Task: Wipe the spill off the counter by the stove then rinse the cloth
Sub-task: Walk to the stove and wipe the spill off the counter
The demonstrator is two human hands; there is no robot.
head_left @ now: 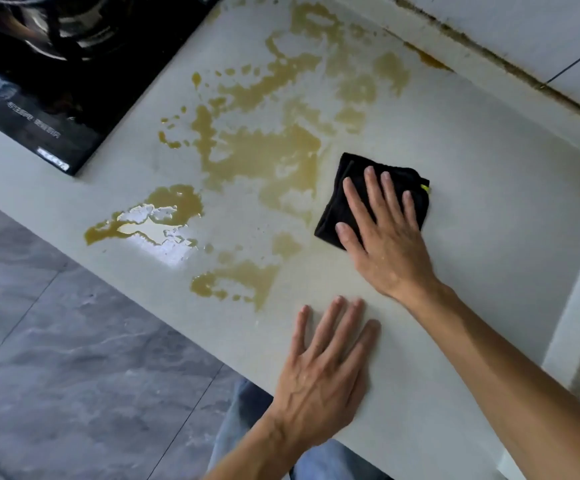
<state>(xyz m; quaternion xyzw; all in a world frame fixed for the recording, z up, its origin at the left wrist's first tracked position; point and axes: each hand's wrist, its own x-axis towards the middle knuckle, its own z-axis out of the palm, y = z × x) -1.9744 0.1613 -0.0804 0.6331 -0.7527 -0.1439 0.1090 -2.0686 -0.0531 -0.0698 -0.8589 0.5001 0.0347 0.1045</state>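
A yellow-brown spill [257, 150] spreads in patches over the white counter [489, 209], from beside the stove to near the front edge. A folded black cloth [351, 181] with a small yellow tag lies flat just right of the main patch. My right hand [382, 233] presses on the cloth with straight, spread fingers. My left hand [326, 365] rests flat on dry counter near the front edge, palm down, holding nothing.
A black glass stove [56, 109] with a burner and pot support fills the top left. White tiled wall [524, 32] with a stained seam runs along the back. A raised white ledge [572, 327] stands at the right. Grey floor tiles [56, 358] lie below.
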